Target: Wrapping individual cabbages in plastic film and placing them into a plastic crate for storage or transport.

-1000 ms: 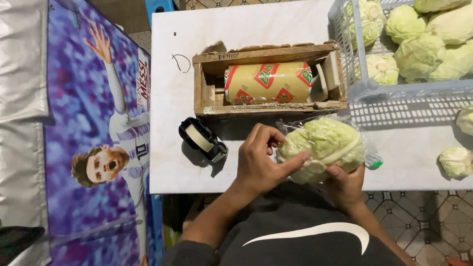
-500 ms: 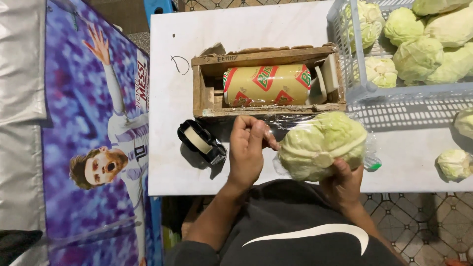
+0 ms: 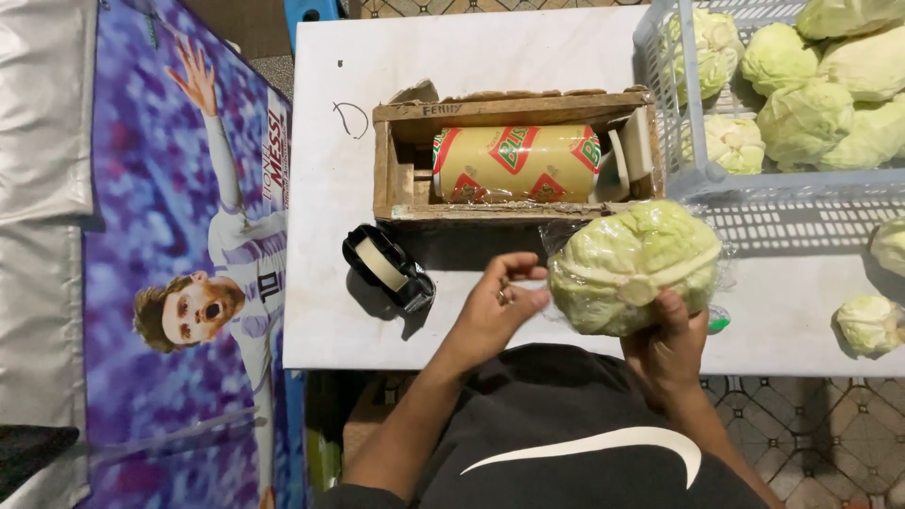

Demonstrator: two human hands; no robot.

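My right hand (image 3: pixel 667 347) holds a pale green cabbage (image 3: pixel 633 266) from underneath, just above the white table (image 3: pixel 320 283). Clear plastic film is wrapped around the cabbage. My left hand (image 3: pixel 495 306) hovers to the cabbage's left with thumb and fingers pinched together; what is between them, if anything, is too small to tell. A black tape dispenser (image 3: pixel 386 268) with a white roll lies left of that hand. Behind the cabbage, a wooden box (image 3: pixel 401 170) carries a yellow and red printed roll of film (image 3: pixel 517 162).
A pale plastic crate (image 3: pixel 693 113) at the back right holds several cabbages (image 3: pixel 811 85). Two more cabbages (image 3: pixel 867 323) lie on the table's right side. A purple printed poster (image 3: pixel 179 245) covers the floor to the left.
My left hand has come off the cabbage and moved left, fingers pinched. The cabbage has risen a little and turned in my right hand.
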